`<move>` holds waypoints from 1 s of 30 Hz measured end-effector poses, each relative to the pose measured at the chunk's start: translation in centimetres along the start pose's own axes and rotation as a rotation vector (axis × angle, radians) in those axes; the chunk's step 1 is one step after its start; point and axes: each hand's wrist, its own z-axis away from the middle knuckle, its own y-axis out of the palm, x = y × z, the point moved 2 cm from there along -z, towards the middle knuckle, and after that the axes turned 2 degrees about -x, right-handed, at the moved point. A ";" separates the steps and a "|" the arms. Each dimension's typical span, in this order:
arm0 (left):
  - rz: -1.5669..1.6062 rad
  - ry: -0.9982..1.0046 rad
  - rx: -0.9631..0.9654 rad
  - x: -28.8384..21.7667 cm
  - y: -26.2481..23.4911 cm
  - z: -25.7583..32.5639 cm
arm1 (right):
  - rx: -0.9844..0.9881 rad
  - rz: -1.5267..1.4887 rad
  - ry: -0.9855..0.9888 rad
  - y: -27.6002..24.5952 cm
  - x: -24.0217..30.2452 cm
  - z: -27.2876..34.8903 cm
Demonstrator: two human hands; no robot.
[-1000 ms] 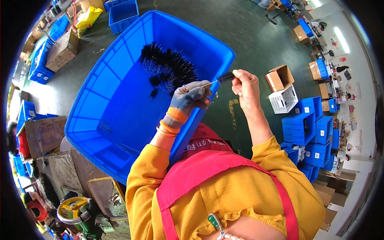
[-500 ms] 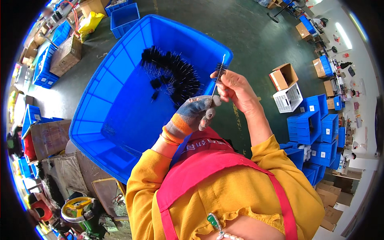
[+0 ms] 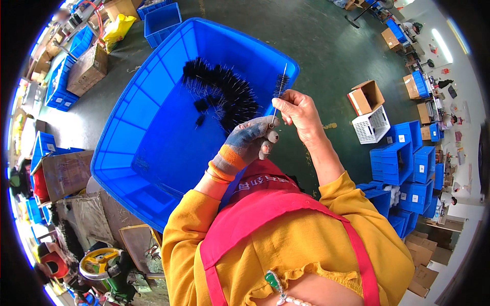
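Observation:
A small black-bristled wire brush (image 3: 280, 85) stands nearly upright over the right rim of a big blue tub (image 3: 120, 137). Below its bristles, my bare right hand (image 3: 302, 115) pinches the wire stem between thumb and finger. My left hand (image 3: 250, 136), in a grey, blue and orange knit glove, is closed on the stem's lower end, where a small loop shows. In the tub lies a curved heap of similar black brushes (image 3: 232, 99), their thin wire stems sticking out. A few loose black pieces (image 3: 201, 105) rest beside the heap.
Stacked blue crates (image 3: 392, 162), a white perforated basket (image 3: 371, 126) and an open cardboard box (image 3: 366, 97) stand to the right. A smaller blue crate (image 3: 162, 24) sits beyond the tub. At lower left is a machine with a yellow handwheel (image 3: 100, 262).
My right hand has slid down from the bristles to the stem, leaving the bristles exposed above the fingers. My left hand keeps its grip at the lower end.

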 end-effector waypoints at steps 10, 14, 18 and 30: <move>-0.047 -0.009 -0.053 0.2 0.1 0.0 | 0.010 0.036 0.024 0.5 -0.5 0.1; -0.037 -0.017 -0.063 0.1 0.1 0.1 | 0.097 -0.072 0.107 0.6 -0.7 0.2; -0.029 -0.019 -0.052 0.1 -0.3 0.1 | 0.149 -0.079 0.161 0.9 -0.7 0.5; -0.012 -0.033 -0.056 0.1 -0.3 -0.1 | 0.031 0.052 0.074 0.9 -1.3 0.3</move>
